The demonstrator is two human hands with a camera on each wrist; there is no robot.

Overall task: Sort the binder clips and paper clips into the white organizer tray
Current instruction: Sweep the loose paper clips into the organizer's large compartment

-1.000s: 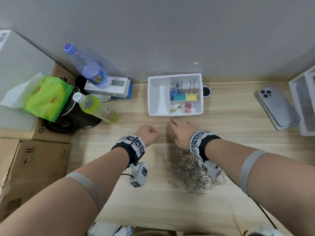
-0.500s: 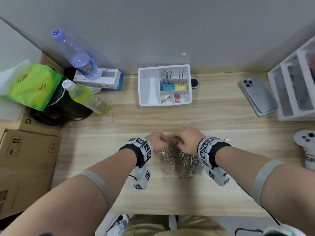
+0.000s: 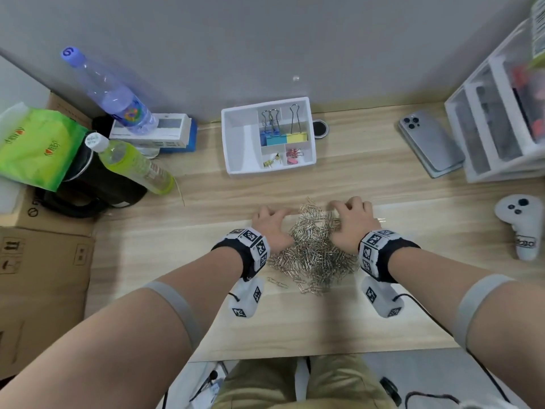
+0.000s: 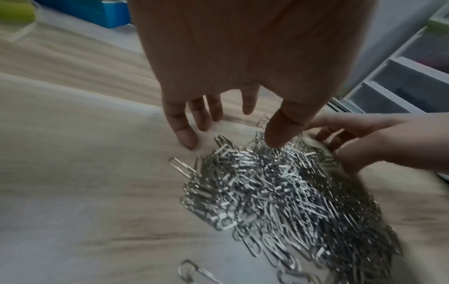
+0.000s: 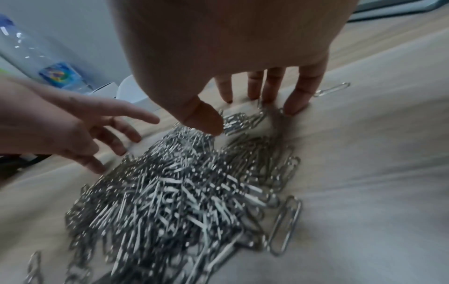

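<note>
A heap of silver paper clips (image 3: 314,249) lies on the table (image 3: 206,320) directly between the two hands, nearer the person than the white tray (image 3: 236,149), which stands well apart at the far edge by the wall. The left hand (image 3: 269,224) is set at the heap's left side and the right hand (image 3: 352,221) at its right, both with fingers spread and nothing held; the fingertips are planted on the table at the heap's far edge. The heap is flanked about equally by both hands.

In the tray, binder clips (image 3: 283,137) are already seen in the right-hand compartments, while the long left compartment appears bare. The stretch of table between heap and tray appears unobstructed. A few stray clips (image 3: 277,282) lie just beside the heap's near edge and may be missed. A green bottle (image 3: 132,166) lies off to the left, a phone (image 3: 430,143) to the right.
</note>
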